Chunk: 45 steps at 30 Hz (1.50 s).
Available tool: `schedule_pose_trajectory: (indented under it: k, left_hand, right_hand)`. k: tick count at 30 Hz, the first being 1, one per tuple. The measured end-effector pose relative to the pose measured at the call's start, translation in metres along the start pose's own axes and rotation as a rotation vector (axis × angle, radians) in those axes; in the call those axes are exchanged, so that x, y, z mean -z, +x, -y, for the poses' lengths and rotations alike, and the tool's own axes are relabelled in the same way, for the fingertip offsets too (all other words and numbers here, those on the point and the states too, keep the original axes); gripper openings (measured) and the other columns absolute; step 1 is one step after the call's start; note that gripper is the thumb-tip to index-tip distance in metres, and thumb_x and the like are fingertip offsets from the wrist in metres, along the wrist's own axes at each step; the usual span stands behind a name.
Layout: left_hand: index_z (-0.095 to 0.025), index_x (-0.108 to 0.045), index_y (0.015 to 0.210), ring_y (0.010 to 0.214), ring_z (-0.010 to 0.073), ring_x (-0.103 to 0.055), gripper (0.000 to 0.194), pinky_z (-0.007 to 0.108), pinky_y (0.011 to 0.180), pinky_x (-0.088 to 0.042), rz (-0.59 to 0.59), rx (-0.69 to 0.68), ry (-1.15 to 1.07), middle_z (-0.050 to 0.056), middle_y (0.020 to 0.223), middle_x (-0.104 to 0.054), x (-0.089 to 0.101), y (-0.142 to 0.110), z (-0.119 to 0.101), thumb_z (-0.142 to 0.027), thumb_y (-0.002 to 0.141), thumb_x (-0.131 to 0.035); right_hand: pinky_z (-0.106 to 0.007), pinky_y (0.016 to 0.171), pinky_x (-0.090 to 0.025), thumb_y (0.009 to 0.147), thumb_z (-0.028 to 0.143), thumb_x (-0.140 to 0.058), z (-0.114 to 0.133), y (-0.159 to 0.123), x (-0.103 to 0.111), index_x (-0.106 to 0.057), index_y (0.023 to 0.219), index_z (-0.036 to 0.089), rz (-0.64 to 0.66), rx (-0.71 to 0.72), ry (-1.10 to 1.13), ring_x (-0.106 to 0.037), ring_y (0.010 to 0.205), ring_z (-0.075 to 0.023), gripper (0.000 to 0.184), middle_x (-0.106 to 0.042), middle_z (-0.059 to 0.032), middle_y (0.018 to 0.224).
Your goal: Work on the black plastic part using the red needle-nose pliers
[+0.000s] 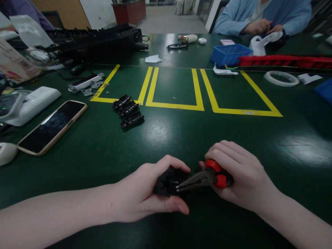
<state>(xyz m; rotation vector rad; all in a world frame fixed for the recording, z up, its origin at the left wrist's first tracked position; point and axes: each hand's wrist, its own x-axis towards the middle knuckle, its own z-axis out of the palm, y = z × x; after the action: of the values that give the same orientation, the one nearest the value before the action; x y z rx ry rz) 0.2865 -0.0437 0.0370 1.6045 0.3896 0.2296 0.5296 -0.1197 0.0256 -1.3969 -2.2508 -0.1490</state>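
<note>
Head view: my left fingers (176, 162) grip black part (164, 182) above table (109, 145); my right fingers (225, 154) clench red-handled pliers (208, 177), tips (177, 188) at part. Advise steady left hold, light squeeze, tips square.

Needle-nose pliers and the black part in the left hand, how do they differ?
The needle-nose pliers show red and grey; the black part looks dark all over. The right hand holds the needle-nose pliers, the left hand the black part. Both are held in bare hands.

Pliers (206, 177) and a taped bench (233, 127) suggest a workshop.
</note>
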Motion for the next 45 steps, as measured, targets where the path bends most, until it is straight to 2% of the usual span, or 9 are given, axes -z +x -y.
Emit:
schedule_pose_trajectory:
  k: [11,16,23,29,39,45]
  left_hand:
    - [-0.018,-0.048,0.120,0.078,0.0140,-0.051,0.043,0.024,0.067,-0.041,0.103,0.046,-0.099,0.002,0.096,-0.056,0.003,0.004,-0.002,-0.034,0.087,-0.071]
    - [-0.018,-0.048,0.120,0.082,0.0149,-0.052,0.042,0.024,0.069,-0.042,0.088,0.038,-0.114,0.003,0.100,-0.055,0.002,0.004,-0.003,-0.032,0.087,-0.070]
    - [-0.018,-0.047,0.121,0.074,0.0121,-0.049,0.043,0.023,0.065,-0.040,0.072,0.024,-0.086,0.001,0.092,-0.054,0.002,0.004,-0.002,-0.033,0.088,-0.070]
    - [-0.018,-0.048,0.121,0.086,0.0157,-0.051,0.040,0.025,0.073,-0.042,0.086,0.078,-0.068,0.004,0.104,-0.054,0.004,0.006,-0.007,-0.030,0.089,-0.068]
    - [-0.017,-0.046,0.121,0.072,0.0112,-0.048,0.039,0.024,0.066,-0.040,0.079,0.035,-0.132,-0.001,0.088,-0.053,0.004,0.006,-0.005,-0.028,0.090,-0.067]
    - [-0.016,-0.046,0.122,0.074,0.0119,-0.047,0.040,0.025,0.067,-0.039,0.061,0.031,-0.132,0.000,0.090,-0.053,0.004,0.007,-0.005,-0.028,0.090,-0.067]
  right_hand:
    - [-0.028,0.056,-0.035,0.079,0.017,-0.058,0.001,-0.001,0.000,-0.050,0.081,0.020,0.003,-0.017,0.004,-0.048,0.066,-0.0153,0.009,-0.057,-0.0022,0.074]
    - [-0.029,0.057,-0.035,0.079,0.017,-0.058,-0.001,-0.002,0.000,-0.049,0.082,0.021,0.016,-0.012,-0.006,-0.048,0.067,-0.0155,0.011,-0.056,-0.0023,0.076]
    - [-0.029,0.057,-0.035,0.079,0.017,-0.057,-0.005,-0.002,0.001,-0.049,0.082,0.020,0.015,-0.002,-0.032,-0.046,0.067,-0.0156,0.010,-0.056,-0.0030,0.076]
    - [-0.029,0.057,-0.036,0.079,0.018,-0.058,-0.004,-0.003,-0.001,-0.050,0.083,0.020,0.023,-0.006,-0.039,-0.047,0.068,-0.0158,0.009,-0.056,-0.0029,0.077]
    - [-0.029,0.058,-0.035,0.079,0.017,-0.058,-0.009,-0.004,-0.001,-0.048,0.084,0.021,0.042,-0.002,-0.054,-0.046,0.069,-0.0162,0.012,-0.054,-0.0028,0.078]
    - [-0.029,0.057,-0.035,0.080,0.018,-0.057,-0.009,-0.004,-0.001,-0.048,0.084,0.020,0.035,0.012,-0.056,-0.047,0.069,-0.0163,0.010,-0.055,-0.0032,0.079]
